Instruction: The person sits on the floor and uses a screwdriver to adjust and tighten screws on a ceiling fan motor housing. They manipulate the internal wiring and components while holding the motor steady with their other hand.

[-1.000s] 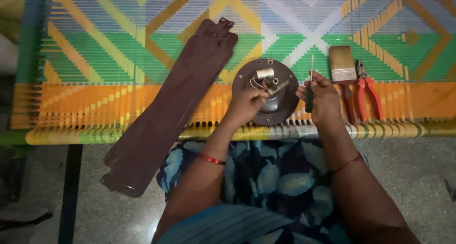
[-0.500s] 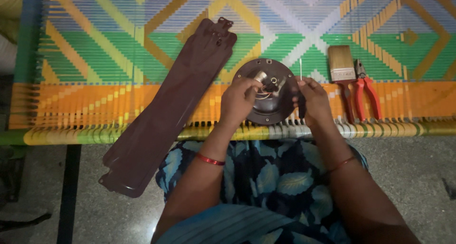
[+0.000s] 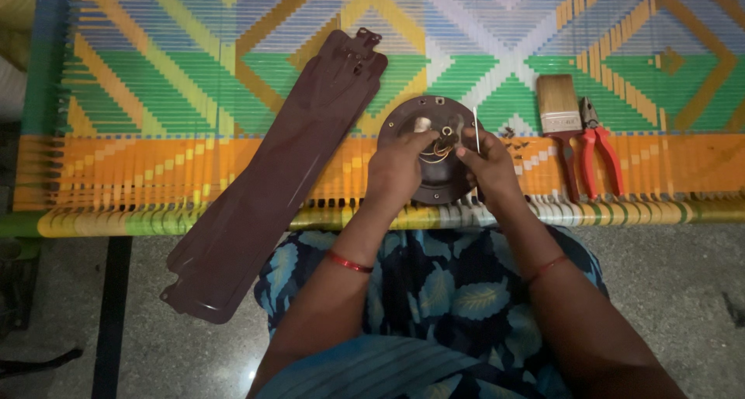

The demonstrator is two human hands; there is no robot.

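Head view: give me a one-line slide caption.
Both hands, left hand and right hand, on a round brown motor housing on a woven cot.

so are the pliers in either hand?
No: the red-handled pliers lie on the woven cot beside the paintbrush, clear of both hands, which are at the round motor housing.
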